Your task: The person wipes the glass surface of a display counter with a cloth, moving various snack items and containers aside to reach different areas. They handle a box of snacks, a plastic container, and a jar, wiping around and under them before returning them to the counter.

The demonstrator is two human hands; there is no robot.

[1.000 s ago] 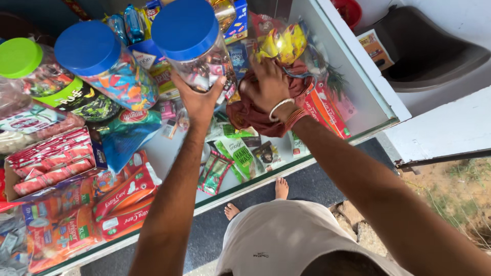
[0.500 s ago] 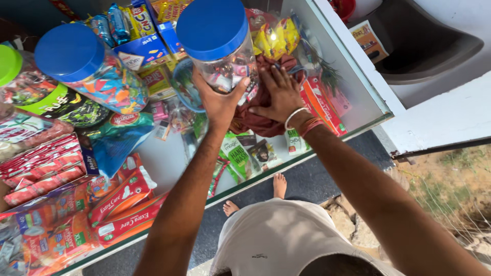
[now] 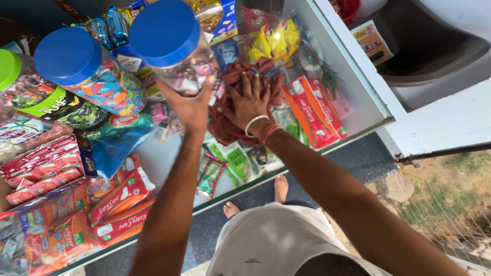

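Far left, 1 blue-lidded jar (image 3: 89,76) stands on the glass counter (image 3: 158,158). The left hand (image 3: 190,105) grips a 2nd jar (image 3: 174,48), lifted. Just right, the right hand (image 3: 248,105) lies spread flat on a maroon cloth (image 3: 230,125).

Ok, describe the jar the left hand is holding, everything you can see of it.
The jar is clear, plastic by the look of it, with a wide round blue lid shut on top. Small wrapped sweets in mixed colours show through its wall. It is tilted, lid towards the camera, over the glass counter. The left hand grips its lower side. A second blue-lidded jar stands just beside it.
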